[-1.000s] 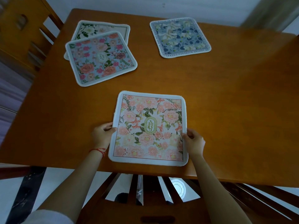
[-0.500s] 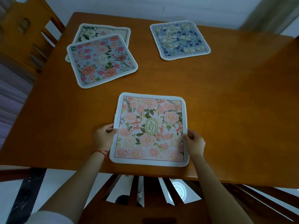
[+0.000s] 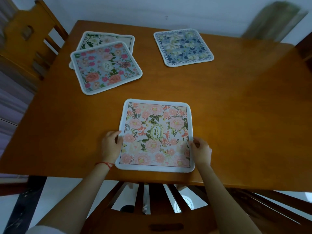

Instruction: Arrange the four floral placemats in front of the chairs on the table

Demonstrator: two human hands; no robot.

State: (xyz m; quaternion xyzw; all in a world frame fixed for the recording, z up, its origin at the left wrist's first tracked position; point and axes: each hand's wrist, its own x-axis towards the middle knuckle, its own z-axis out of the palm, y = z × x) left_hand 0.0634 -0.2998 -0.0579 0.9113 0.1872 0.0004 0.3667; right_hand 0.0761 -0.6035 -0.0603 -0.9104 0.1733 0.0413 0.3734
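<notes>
Both hands hold the pink placemat [image 3: 156, 135] by its sides: the left hand [image 3: 111, 146] curls its fingers over the left edge, and the right hand [image 3: 201, 152] pinches the right edge. A red string [image 3: 104, 164] circles the left wrist. That placemat lies flat at the near edge of the wooden surface [image 3: 236, 119], directly in front of the near chair [image 3: 152, 208], whose slatted back shows below the edge.

Toward the far left corner, the blue-pink placemat [image 3: 106, 67] lies skewed, overlapping the cream placemat [image 3: 108, 39] beneath it; both are close to the left chair [image 3: 25, 39] beside that edge. The navy placemat [image 3: 183, 47] sits alone at the far edge, well apart from the others.

A pale wall [image 3: 168, 10] runs just behind the far edge. Something blurred and greenish [image 3: 273, 22] stands at the far right corner; I cannot tell what it is. Bare wood fills the right half of the surface and the band between the near placemat and the far ones. Light floor [image 3: 55, 191] shows under the near edge.
</notes>
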